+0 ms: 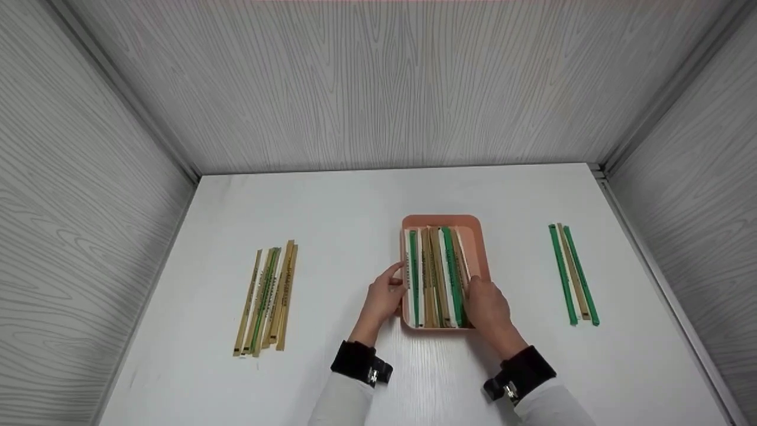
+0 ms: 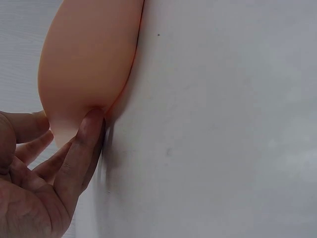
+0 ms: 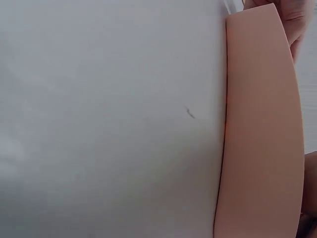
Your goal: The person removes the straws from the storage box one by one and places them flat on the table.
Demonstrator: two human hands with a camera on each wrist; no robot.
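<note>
A shallow orange-pink tray (image 1: 475,242) lies on the white table in the head view. Long, thin wrapped straws (image 1: 452,272) in green, white and brown fill its left and middle, side by side. My left hand (image 1: 381,300) grips the tray's near left corner; in the left wrist view its bent fingers (image 2: 90,130) touch the corner wall. My right hand (image 1: 489,309) lies over the near right side of the tray, at the rightmost straws, and its fingertips are hidden. The right wrist view has the tray's outer wall (image 3: 262,119) with part of that hand at the right edge.
Left of the tray lies a loose bunch of similar straws (image 1: 288,287), mostly brown with some green. Several more, a smaller group of green and brown straws (image 1: 578,272), lie to the right. Wood-grain panels (image 1: 378,83) enclose the table at the back and both sides.
</note>
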